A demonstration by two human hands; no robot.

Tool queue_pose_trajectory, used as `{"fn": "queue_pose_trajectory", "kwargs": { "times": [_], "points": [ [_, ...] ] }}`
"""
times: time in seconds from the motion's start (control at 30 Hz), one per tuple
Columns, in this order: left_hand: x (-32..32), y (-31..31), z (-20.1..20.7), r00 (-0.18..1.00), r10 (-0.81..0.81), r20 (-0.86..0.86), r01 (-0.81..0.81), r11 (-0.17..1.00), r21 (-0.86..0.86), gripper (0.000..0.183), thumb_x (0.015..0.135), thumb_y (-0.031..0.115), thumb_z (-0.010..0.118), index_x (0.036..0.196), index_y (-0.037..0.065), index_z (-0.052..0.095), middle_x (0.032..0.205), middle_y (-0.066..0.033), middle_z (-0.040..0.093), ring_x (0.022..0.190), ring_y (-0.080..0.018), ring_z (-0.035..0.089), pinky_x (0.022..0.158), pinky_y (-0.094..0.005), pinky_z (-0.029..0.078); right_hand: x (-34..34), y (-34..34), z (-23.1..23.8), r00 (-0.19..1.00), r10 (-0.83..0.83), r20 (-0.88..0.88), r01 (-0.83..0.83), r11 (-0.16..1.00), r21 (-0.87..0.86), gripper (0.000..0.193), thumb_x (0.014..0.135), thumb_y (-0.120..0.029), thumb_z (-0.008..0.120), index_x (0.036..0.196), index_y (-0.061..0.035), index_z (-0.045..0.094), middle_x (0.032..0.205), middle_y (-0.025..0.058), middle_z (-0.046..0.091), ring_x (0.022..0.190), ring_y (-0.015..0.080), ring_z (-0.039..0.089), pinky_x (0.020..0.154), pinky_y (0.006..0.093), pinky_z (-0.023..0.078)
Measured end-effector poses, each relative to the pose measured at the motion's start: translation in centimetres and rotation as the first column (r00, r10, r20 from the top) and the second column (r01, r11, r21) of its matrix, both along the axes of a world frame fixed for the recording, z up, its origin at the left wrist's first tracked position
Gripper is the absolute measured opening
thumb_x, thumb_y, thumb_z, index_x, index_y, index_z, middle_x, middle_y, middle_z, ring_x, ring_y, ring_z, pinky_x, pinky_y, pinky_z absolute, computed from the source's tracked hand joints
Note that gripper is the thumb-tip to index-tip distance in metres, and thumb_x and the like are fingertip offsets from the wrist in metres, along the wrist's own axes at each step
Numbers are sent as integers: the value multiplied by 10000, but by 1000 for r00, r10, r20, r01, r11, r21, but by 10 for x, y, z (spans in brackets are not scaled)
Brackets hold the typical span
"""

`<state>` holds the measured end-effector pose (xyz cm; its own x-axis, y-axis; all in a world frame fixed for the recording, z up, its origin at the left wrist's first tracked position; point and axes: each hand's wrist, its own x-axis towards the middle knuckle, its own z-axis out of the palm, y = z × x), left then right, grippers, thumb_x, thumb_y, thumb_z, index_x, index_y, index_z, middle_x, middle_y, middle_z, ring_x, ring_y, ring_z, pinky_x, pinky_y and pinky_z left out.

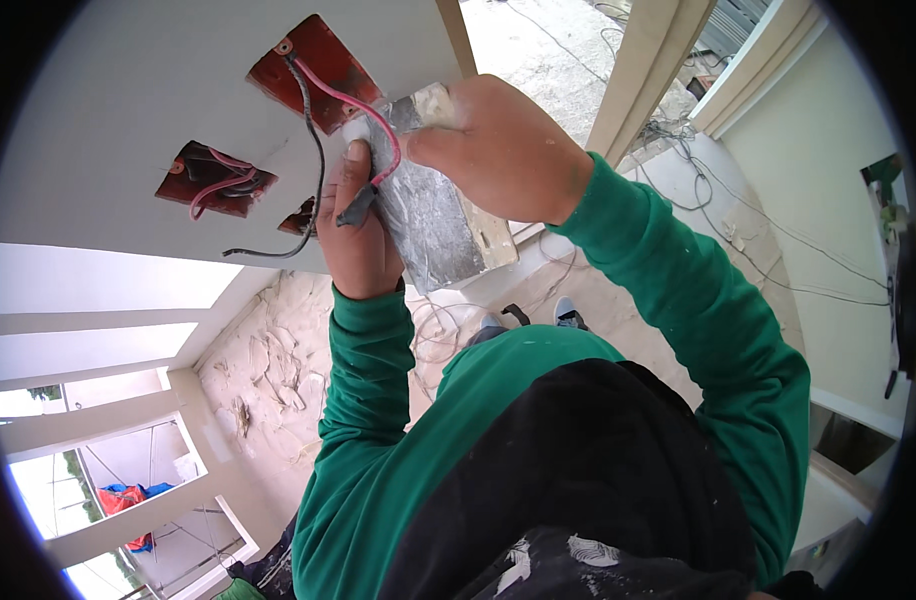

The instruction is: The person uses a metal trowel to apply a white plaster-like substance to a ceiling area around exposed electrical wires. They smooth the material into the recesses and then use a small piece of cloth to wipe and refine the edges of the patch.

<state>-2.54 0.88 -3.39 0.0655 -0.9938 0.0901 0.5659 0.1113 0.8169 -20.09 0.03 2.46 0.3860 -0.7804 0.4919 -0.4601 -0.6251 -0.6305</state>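
Note:
A grey, scuffed metal plate (433,225) with a cream-coloured edge hangs in front of me, close to the wall. My left hand (363,235) grips its left side, thumb up and the other fingers partly hidden. By that thumb is a small white lump. At the upper end of the plate, my right hand (503,145) is closed round a whitish, paint-crusted piece (433,105) whose kind I cannot make out. A pink wire (353,100) with a dark taped end droops across the plate. Beside it a black wire (316,150) curves down past my left hand.
Both wires come from a red recessed electrical box (313,75) in the white wall. Lower left, another box (215,180) holds looped wires; a third is partly behind my left hand. Cables (698,180) trail over the floor at right, near a door frame (643,75).

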Motion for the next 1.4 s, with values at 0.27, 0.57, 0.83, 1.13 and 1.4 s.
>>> {"fn": "queue_pose_trajectory", "kwargs": {
  "times": [0.27, 0.57, 0.83, 1.13, 1.4],
  "points": [
    [6, 14, 21, 988, -105, 112, 108, 994, -20, 269, 978, 194, 600, 1086, -42, 669, 972, -61, 694, 859, -118, 638, 789, -252, 498, 13, 35, -18, 827, -200, 526, -108, 861, 497, 267, 900, -193, 617, 914, 68, 669, 738, 126, 669, 672, 222, 644, 636, 339, 498],
    [30, -2, 32, 960, -191, 205, 195, 981, -1, 287, 973, 194, 570, 1050, -63, 672, 958, -45, 687, 857, -116, 617, 781, -254, 473, 26, 30, -21, 388, -466, 796, -545, 580, 605, 213, 907, -140, 610, 1013, 34, 672, 907, 88, 692, 808, 161, 684, 724, 306, 562],
    [39, -16, 29, 812, -115, 572, 281, 936, -210, 220, 965, 86, 522, 1072, -67, 639, 1012, -102, 685, 892, -166, 624, 830, -283, 474, 21, 24, -13, 379, -439, 815, -561, 591, 579, 220, 905, -151, 602, 1003, 38, 657, 915, 110, 676, 799, 203, 678, 752, 359, 571],
    [27, -9, 37, 935, -187, 300, 205, 978, -29, 234, 966, 93, 555, 1076, -97, 639, 1004, -120, 683, 889, -174, 661, 794, -291, 515, 12, 16, -2, 544, -420, 726, -478, 557, 680, 253, 899, -166, 606, 1028, 46, 654, 944, 99, 675, 828, 190, 657, 800, 334, 547],
    [21, -8, 37, 973, -165, 160, 170, 985, -15, 272, 970, 141, 556, 1060, -99, 647, 996, -133, 687, 852, -182, 659, 790, -305, 523, 7, 11, -6, 442, -432, 786, -627, 478, 616, 246, 924, -158, 603, 1042, 49, 666, 942, 65, 654, 868, 142, 609, 808, 290, 488]
  ]
}}
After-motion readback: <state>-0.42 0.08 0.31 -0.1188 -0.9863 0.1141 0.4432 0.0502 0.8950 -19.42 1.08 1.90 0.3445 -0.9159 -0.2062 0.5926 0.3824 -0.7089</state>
